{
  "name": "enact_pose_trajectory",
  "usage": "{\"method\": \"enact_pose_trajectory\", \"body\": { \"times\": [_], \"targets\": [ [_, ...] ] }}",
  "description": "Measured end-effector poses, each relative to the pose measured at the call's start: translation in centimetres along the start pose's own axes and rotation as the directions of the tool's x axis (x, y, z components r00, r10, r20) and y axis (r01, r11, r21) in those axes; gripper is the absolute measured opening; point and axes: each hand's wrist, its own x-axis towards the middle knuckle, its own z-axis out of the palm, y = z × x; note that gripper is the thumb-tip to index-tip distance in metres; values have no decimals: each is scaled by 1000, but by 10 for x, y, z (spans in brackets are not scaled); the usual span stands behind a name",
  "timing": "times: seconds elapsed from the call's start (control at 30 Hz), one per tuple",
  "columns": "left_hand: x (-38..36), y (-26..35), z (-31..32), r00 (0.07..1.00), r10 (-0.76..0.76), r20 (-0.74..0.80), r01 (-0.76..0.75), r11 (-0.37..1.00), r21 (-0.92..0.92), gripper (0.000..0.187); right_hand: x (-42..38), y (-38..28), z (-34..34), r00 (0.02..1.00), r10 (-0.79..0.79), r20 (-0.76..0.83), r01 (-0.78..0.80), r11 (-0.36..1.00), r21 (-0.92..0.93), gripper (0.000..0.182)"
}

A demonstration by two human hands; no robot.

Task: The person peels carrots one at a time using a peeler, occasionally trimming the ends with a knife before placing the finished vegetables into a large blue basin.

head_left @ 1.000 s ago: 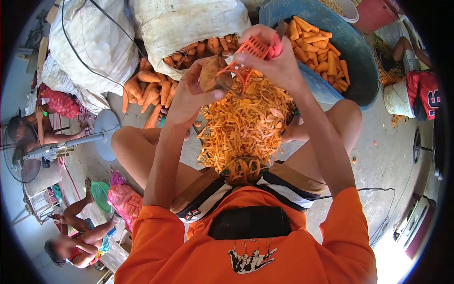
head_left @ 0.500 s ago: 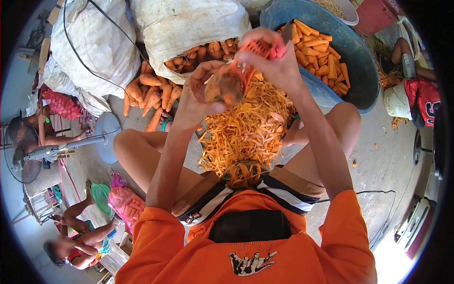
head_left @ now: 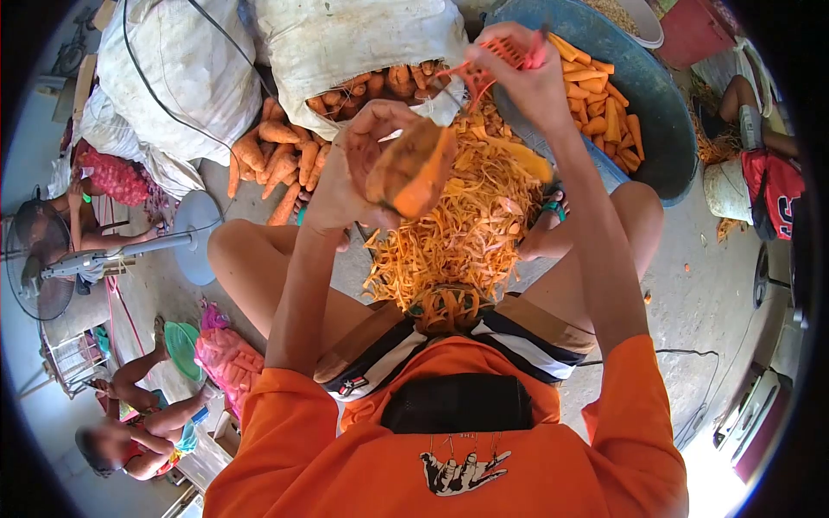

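Note:
My left hand (head_left: 350, 177) is closed around a thick carrot (head_left: 414, 173), its near side bare bright orange and the rest brownish. In my right hand (head_left: 534, 82) is a red peeler (head_left: 492, 65), raised up and to the right, apart from the carrot. A blurred orange strip of peel (head_left: 522, 158) shows below the right hand. Under both hands lies a heap of carrot peelings (head_left: 449, 233) between my feet.
A white sack (head_left: 363, 43) of unpeeled carrots lies open ahead, with loose carrots (head_left: 281, 160) spilling beside it. At the upper right stands a blue tub (head_left: 673, 129) of peeled carrots. A fan (head_left: 39, 259) stands left. Other people sit at the left and right edges.
The peeler has moved off the carrot, up and to the right with my right hand. More bare orange surface shows on the carrot, and a strip of peel appears over the heap.

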Motion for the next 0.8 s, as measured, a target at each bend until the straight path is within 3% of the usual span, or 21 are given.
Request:
{"method": "enact_pose_trajectory", "body": {
  "times": [0.03, 0.07, 0.13, 0.2, 0.27, 0.3, 0.33, 0.4, 0.43, 0.47, 0.53, 0.57, 0.6, 0.63, 0.67, 0.73, 0.8],
  "targets": [
    [0, 9, 10, 992, -68, -110, 67, 998, -16, 97, 0, -6, 0, 998, -62, -26, 61, 998, -35, 16],
    [1, 4, 10, 991, -67, -118, 65, 998, -16, 97, -5, -11, 3, 998, -61, -19, 60, 998, -30, 16],
    [2, -8, 5, 929, -66, -363, 84, 996, 34, 101, -17, -39, 22, 991, -64, 117, 60, 998, 38, 17],
    [1, -9, -1, 938, -66, -340, 96, 993, 73, 104, -21, -45, 28, 985, -99, 143, 95, 995, 32, 16],
    [-3, -2, -5, 996, -32, -83, 44, 989, 138, 102, -12, -32, 22, 990, 28, 137, -61, 967, 246, 13],
    [-2, -3, -8, 999, -31, -8, 32, 994, 105, 100, -3, -12, 10, 990, -102, 94, 100, 995, 24, 13],
    [-1, -3, -3, 1000, -30, -4, 30, 994, 101, 100, -3, -10, 7, 990, -101, 93, 100, 995, 19, 13],
    [2, -2, 4, 981, -64, -183, 77, 995, 64, 99, 1, -7, 5, 998, -52, 43, 50, 997, 51, 12],
    [4, -7, 2, 967, -73, -242, 92, 993, 68, 99, -7, -34, 18, 993, 79, 85, -96, 971, 217, 13],
    [3, -10, -1, 966, -67, -249, 87, 994, 71, 99, -11, -40, 24, 993, 75, 93, -94, 971, 220, 13],
    [3, -12, -4, 973, -6, -229, 27, 996, 89, 97, -16, -43, 31, 978, -181, 107, 183, 983, -11, 15],
    [1, -13, -5, 974, -15, -228, 36, 996, 86, 97, -16, -33, 29, 992, -11, 127, -22, 967, 255, 17],
    [-1, -12, -7, 993, -14, -116, 19, 999, 39, 98, -11, -21, 21, 993, -3, 117, -27, 967, 253, 17],
    [0, -11, -7, 1000, -1, -3, 1, 1000, -9, 98, -3, -7, 9, 998, -36, 57, 28, 990, 137, 17],
    [3, -11, 1, 1000, 0, 3, 0, 1000, -10, 98, 4, 1, 2, 997, -80, 3, 80, 997, 16, 17],
    [8, -8, 22, 945, -65, -320, 43, 996, -76, 100, 4, -6, 10, 995, -89, -55, 92, 994, 51, 16],
    [5, -15, 12, 950, -68, -305, 33, 993, -117, 104, -14, -33, 27, 987, -152, 49, 149, 986, 72, 15]
  ]
}}
